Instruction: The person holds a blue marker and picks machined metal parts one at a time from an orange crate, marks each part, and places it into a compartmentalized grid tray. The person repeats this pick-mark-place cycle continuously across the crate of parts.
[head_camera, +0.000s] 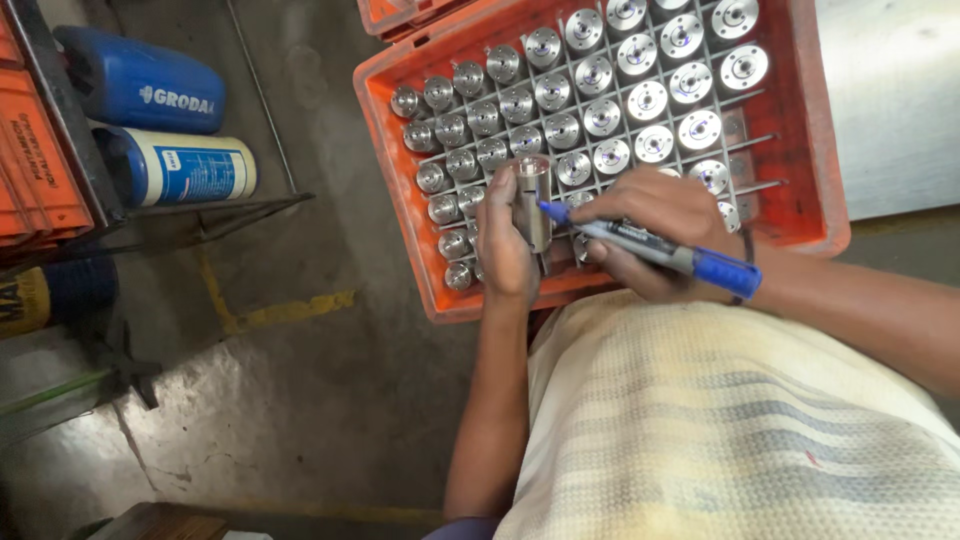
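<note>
My left hand (503, 243) grips a shiny metal cylinder (532, 203) upright over the near edge of an orange plastic crate (400, 190). My right hand (655, 225) holds a blue marker pen (650, 245), its tip touching the cylinder's side. The crate has a wire grid filled with several similar round metal parts (610, 100) standing on end. A few grid cells at the right side look empty.
Two blue canisters (150, 90) lie on a rack at the left beside orange crates (40, 150). A concrete floor with a yellow painted line (280, 312) lies below. A grey surface (890, 90) flanks the crate at the right. My striped light shirt (720, 430) fills the lower right.
</note>
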